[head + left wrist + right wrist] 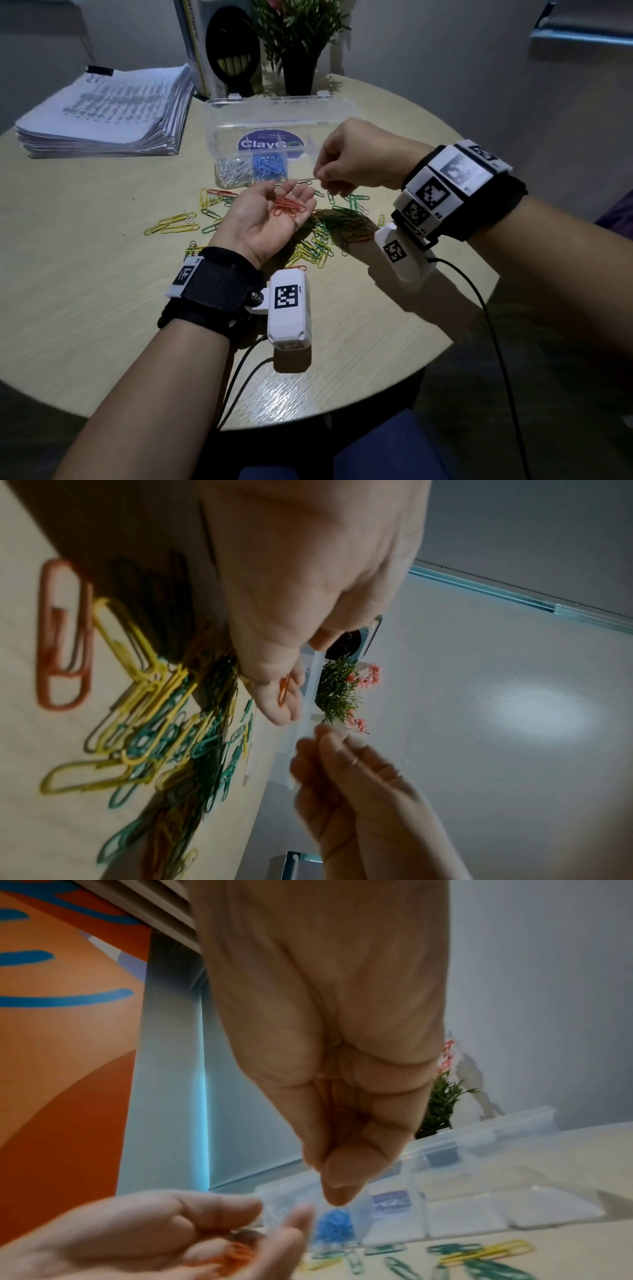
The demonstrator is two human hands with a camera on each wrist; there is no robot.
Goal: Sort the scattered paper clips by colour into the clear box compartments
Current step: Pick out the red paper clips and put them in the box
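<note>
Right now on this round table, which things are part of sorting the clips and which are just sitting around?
Part of the job:
- clear plastic compartment box, holding silver clips and blue clips
- red clips in the upturned left hand
- right hand, fingertips pinched
- loose yellow and green clips

Just lying about:
- stack of printed papers
- potted green plant

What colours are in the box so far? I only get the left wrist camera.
Observer: Silver clips fill one compartment of the clear box, and blue clips fill the one beside it.
Child: What about red?
Observer: A small bunch of red clips lies in the upturned left hand, not in the box.
Child: Anything else nearby?
Observer: A stack of printed papers lies to the left of the box.
</note>
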